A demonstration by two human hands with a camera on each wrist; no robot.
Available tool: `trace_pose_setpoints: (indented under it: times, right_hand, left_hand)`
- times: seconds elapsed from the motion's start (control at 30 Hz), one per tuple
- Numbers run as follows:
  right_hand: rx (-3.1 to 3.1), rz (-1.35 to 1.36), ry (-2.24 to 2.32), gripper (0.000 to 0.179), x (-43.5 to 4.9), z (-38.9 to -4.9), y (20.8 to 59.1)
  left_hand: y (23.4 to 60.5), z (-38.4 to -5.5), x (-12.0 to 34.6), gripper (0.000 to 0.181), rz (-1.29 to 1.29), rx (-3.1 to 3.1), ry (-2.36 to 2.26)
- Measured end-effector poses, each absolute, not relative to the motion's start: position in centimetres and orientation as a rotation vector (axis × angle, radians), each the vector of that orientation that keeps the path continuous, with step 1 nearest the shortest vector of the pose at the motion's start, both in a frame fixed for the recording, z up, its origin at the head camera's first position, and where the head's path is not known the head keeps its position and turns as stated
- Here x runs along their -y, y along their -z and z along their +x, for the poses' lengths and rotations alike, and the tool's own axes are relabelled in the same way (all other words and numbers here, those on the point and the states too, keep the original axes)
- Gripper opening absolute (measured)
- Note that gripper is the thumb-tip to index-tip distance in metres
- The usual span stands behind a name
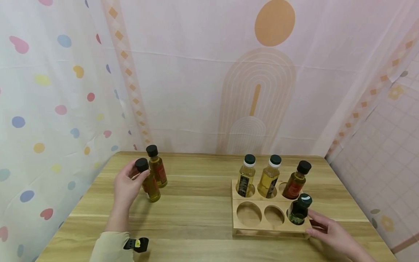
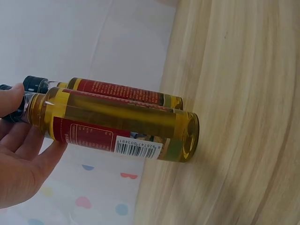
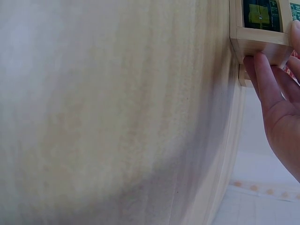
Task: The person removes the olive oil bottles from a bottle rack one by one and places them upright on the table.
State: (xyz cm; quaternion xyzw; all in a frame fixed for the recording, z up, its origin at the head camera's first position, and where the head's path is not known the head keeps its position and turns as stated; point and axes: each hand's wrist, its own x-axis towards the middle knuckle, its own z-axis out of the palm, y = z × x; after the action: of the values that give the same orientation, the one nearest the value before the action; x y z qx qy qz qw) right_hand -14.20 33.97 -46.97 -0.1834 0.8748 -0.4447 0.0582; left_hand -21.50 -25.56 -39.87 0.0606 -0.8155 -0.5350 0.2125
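In the head view my left hand (image 1: 128, 185) grips an oil bottle (image 1: 151, 188) by its black cap and neck. That bottle has a red label and stands slightly tilted, with its base at the table. Directly behind it is a second red-labelled oil bottle (image 1: 158, 169); the left wrist view shows the pair close together. On the right, my right hand (image 1: 334, 233) holds the right end of a two-tier wooden bottle rack (image 1: 271, 225). Beside its fingers a dark green-capped bottle (image 1: 298, 211) sits in the front right hole. In the right wrist view, fingers (image 3: 268, 82) touch the rack's end.
The rack's back row holds two pale oil bottles with green caps (image 1: 245, 178) (image 1: 269, 180) and one red-labelled bottle (image 1: 294, 183). Two front holes (image 1: 248, 214) (image 1: 274, 215) hold no bottle. A patterned curtain (image 1: 183, 91) hangs around the wooden table (image 1: 196, 203).
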Motion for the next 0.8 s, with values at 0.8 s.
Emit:
trace_pose_setpoints:
  times: [0.8]
  right_hand:
    - [-2.654, -0.605, 1.357, 0.059, -34.1, -14.3, 47.3]
  left_hand:
    - [40.1, -18.8, 27.9, 0.048, -0.062, 2.258, 1.31]
